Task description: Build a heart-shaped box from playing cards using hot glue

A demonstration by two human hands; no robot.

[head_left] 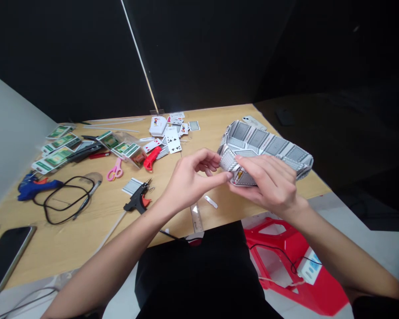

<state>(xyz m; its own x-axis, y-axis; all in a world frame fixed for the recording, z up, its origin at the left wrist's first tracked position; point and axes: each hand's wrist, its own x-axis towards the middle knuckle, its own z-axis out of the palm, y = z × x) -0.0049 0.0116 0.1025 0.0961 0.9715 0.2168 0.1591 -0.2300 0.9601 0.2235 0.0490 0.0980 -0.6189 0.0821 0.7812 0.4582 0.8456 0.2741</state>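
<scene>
A long hollow structure built from playing cards [275, 146], grey-patterned backs outward, is held tilted above the table's right part. My right hand [269, 181] wraps its near side, fingers pressed on the card faces. At its left end my left hand [199, 175] pinches a card edge between thumb and fingers; the exact grip is partly hidden. On the wood below lie a small white strip [211, 202] and a clear ruler [196, 218]. Left of my left forearm rests a black glue gun [138, 198] with an orange trigger, beside a grey-backed card [132, 186].
Loose playing cards [173, 139] lie at the back beside a red-handled tool [152, 158]. Pink scissors [115, 170], green card packs [58, 156], a blue glue gun [36, 188] with cable and a phone [8, 257] occupy the left. A red stool [319, 288] stands below, holding a power strip [310, 266].
</scene>
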